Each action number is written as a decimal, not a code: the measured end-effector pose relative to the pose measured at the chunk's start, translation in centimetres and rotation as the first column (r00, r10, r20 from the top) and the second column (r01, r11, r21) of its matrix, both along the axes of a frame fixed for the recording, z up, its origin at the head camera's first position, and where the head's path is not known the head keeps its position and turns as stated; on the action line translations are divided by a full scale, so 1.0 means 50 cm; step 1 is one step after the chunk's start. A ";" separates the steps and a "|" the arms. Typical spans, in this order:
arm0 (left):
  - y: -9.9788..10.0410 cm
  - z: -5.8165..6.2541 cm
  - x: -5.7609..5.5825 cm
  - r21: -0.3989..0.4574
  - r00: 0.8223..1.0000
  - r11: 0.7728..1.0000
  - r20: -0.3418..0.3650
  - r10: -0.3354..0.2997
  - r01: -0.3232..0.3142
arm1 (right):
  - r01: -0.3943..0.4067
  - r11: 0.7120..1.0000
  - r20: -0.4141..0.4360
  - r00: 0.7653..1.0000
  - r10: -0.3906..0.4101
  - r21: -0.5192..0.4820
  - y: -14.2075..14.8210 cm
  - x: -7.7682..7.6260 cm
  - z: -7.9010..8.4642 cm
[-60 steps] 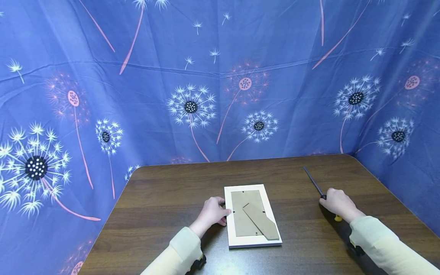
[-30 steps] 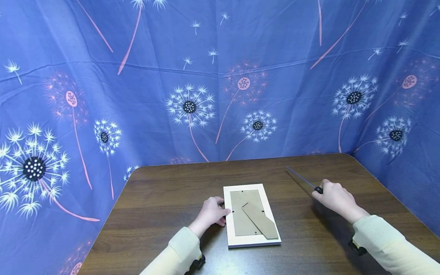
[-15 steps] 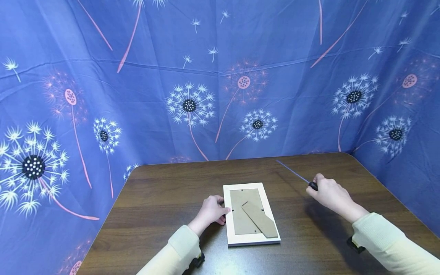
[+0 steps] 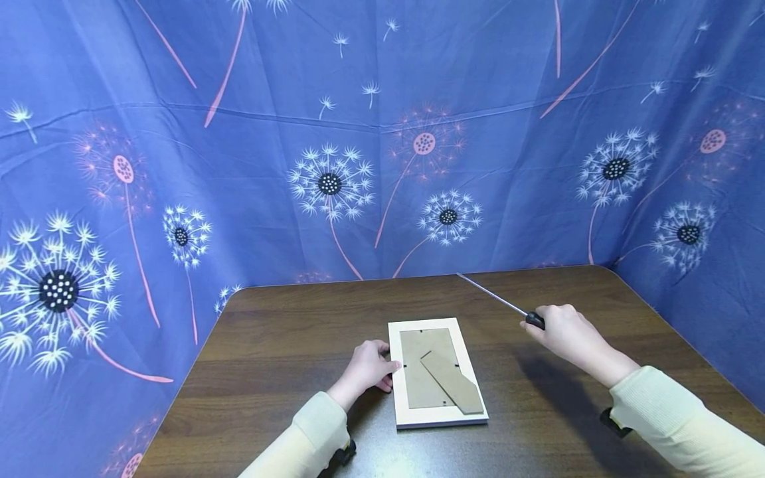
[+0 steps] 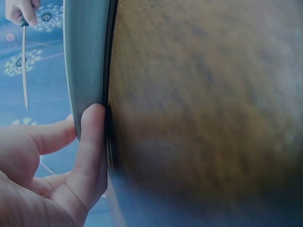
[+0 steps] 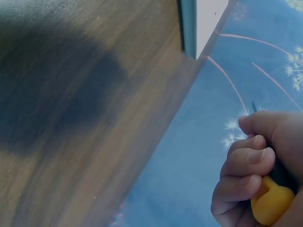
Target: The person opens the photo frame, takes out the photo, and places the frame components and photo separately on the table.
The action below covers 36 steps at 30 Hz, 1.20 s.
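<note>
On the left, the left hand [image 4: 364, 368] has the white picture frame [image 4: 424, 417] by its left side, thumb over the top, fingers against the edge: a pinch grip, then, and no loose one. The frame lies back up on the brown wooden table [image 4: 287, 358], near the middle of the head view. Its long axis runs away from the person, the far end leaning slightly left. Inside sits the tan backing panel [image 4: 416, 385], small black tabs [image 4: 457, 365] at its rim, and across it slants the stand [image 4: 459, 390], its broad end down at the near right corner.

Over to the right, and here's the screwdriver [image 4: 497, 297], long shaft aimed up and left towards the table's far edge, clear of the frame. The right hand [image 4: 570, 338] grasps its handle [image 4: 534, 320], held above the table, with a dark shadow thrown below. Behind it all hangs the blue dandelion cloth [image 4: 263, 166].

Now the left wrist view gives us what the head view hides: a finger laid flat along the side wall and a dark strip along its lower edge. The right wrist view adds curled fingers and the handle's yellow end [image 6: 272, 202].
</note>
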<state>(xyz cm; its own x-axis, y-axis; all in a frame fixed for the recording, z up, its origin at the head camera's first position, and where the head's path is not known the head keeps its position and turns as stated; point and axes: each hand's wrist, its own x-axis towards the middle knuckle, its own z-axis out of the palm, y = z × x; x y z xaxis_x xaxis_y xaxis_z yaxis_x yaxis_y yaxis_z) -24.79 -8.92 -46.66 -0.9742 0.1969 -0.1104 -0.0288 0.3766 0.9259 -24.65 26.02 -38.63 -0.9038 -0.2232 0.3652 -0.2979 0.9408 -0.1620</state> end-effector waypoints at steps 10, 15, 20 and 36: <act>0.000 -0.003 -0.002 -0.015 1.000 1.000 -0.011 0.006 -0.006 | -0.057 0.995 0.010 0.998 0.057 0.076 -0.019 0.008 0.009; 0.000 -0.006 -0.003 -0.019 1.000 1.000 -0.009 0.011 -0.011 | -0.089 0.983 -0.026 0.995 0.095 0.159 -0.024 0.007 0.004; 0.001 -0.005 -0.002 -0.024 1.000 1.000 -0.011 0.014 -0.014 | -0.131 0.968 -0.095 0.983 0.154 0.215 -0.028 0.006 -0.005; -0.001 0.000 -0.001 0.014 1.000 1.000 0.015 0.017 -0.017 | -0.216 0.926 -0.154 0.950 0.273 0.308 -0.035 -0.012 -0.045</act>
<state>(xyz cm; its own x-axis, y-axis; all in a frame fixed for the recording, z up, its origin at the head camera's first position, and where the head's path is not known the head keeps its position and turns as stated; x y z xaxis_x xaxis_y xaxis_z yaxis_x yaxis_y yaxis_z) -24.83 -8.95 -46.65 -0.9756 0.1822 -0.1223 -0.0489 0.3625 0.9307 -25.25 24.26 -40.88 -0.7273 -0.5479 0.4133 -0.5227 0.8325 0.1839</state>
